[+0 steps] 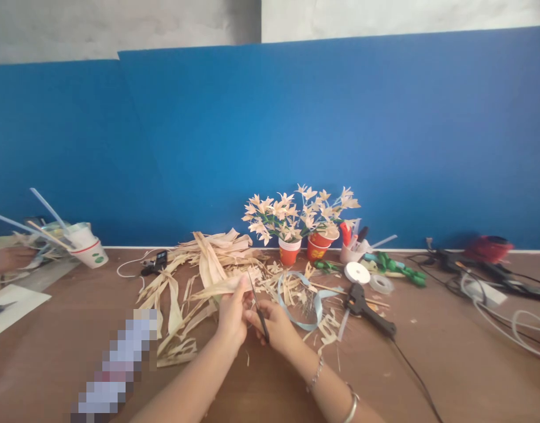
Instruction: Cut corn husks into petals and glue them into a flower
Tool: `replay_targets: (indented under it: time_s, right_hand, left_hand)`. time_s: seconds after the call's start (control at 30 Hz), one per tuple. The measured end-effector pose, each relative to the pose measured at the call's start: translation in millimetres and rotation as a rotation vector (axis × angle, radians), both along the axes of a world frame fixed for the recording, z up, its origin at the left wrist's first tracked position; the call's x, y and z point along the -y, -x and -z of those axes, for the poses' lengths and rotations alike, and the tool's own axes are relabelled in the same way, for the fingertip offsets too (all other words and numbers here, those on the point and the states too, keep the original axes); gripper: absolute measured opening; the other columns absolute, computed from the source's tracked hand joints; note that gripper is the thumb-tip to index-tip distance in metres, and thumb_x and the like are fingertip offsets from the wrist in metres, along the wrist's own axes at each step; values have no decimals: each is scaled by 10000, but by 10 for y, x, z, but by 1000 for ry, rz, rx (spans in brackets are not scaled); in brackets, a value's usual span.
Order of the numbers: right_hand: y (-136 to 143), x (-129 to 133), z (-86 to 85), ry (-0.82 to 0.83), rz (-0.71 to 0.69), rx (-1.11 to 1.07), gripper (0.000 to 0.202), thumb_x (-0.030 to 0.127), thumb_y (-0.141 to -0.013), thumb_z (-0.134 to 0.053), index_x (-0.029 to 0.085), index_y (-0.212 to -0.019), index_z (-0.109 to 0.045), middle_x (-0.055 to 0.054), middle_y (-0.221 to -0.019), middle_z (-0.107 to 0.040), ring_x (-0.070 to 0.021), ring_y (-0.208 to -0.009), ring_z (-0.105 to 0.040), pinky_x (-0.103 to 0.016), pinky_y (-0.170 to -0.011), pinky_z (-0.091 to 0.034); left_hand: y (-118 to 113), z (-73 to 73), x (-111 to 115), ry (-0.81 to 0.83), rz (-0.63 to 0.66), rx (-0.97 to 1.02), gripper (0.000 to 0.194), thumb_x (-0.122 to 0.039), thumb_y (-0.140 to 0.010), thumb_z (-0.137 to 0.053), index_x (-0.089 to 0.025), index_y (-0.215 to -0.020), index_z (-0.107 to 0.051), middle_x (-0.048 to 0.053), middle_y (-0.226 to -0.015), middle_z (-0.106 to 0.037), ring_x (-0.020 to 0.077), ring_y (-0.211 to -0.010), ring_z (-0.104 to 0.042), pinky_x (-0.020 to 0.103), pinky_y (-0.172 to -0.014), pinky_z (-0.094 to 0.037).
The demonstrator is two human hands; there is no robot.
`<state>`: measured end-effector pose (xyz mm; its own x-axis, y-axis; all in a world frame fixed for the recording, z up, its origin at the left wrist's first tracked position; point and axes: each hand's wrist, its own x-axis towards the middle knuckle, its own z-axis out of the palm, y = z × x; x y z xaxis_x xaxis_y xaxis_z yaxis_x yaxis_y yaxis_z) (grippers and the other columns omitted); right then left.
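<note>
My left hand (232,310) is closed on a pale dried corn husk (221,288) at the middle of the table. Beside it, my right hand (274,323) grips a pair of scissors (261,322) by the dark handles, with the blades pointing up and away next to the left fingertips. A heap of dried husks (212,258) spreads under and beyond the left hand. Cut husk scraps (289,288) lie just past the right hand, along with a loop of light blue ribbon (317,308).
Husk flowers (281,211) stand in red paper cups (289,254) by the blue partition (296,129). Rightward lie a black glue gun (369,311) with its cord, a white ribbon spool (356,272), clear tape (381,284) and cables (516,329). Another person's hand (12,259) is at far left, near white cups (90,252).
</note>
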<state>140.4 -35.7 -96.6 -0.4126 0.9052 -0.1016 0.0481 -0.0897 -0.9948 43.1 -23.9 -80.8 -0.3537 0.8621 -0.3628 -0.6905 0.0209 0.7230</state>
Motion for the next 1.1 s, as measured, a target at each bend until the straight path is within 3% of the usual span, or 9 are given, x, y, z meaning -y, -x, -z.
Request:
replay_targets:
  time_s: [0.23,0.37,0.47,0.63,0.77,1.0,1.1]
  right_hand:
    - [-53,-32,8,32,53,84,430,577,-663,-647,174,-671,-498,63,-384,-496,-73,-291,-425,-161,-289,-273]
    - [-110,-82,-10,61,52,123,431,565,-645,-667,175,-750,-517,45,-446,-546,-96,-336,-479,-155,-280,-263]
    - [-125,-111,-26,70,138,18,440,566,-652,-662,176,-785,-509,31,-510,-559,-109,-415,-517,-162,-319,-290]
    - [-135,-140,-38,-12,347,-184,497,523,-625,-712,196,-921,-482,14,-670,-566,-121,-533,-523,-207,-425,-375]
    - [-164,-154,-65,-56,401,-249,522,482,-577,-756,209,-914,-464,16,-707,-543,-115,-545,-484,-222,-454,-376]
    - [-243,-171,-123,3,446,-310,453,426,-576,-744,212,-866,-470,57,-608,-462,-90,-492,-389,-219,-448,-305]
    - [-263,-180,-111,40,461,-319,457,411,-567,-746,210,-876,-476,63,-600,-453,-84,-477,-374,-218,-450,-286]
  left_hand:
    - [53,69,-48,-38,86,-59,364,-346,-571,-808,-112,-779,-622,26,-681,-637,101,-546,-577,198,-481,-453]
    - [106,96,-83,-77,73,-216,363,-378,-560,-799,-106,-711,-612,-7,-595,-590,84,-502,-512,199,-481,-410]
    - [149,92,-101,-91,70,-338,368,-387,-548,-797,-114,-724,-625,-12,-602,-603,84,-513,-506,197,-493,-395]
    - [148,-2,-65,-50,279,-508,337,-354,-557,-793,-112,-756,-668,33,-612,-655,118,-507,-539,206,-465,-388]
    - [116,-76,-24,-52,453,-548,268,-322,-539,-803,-126,-676,-681,37,-544,-644,101,-433,-487,189,-398,-311]
    - [214,30,-82,-73,603,-512,279,-358,-599,-760,-110,-668,-654,-28,-401,-510,38,-325,-340,155,-341,-172]
    - [226,57,-91,-88,599,-489,301,-371,-600,-760,-101,-682,-658,3,-432,-556,64,-358,-436,159,-353,-250]
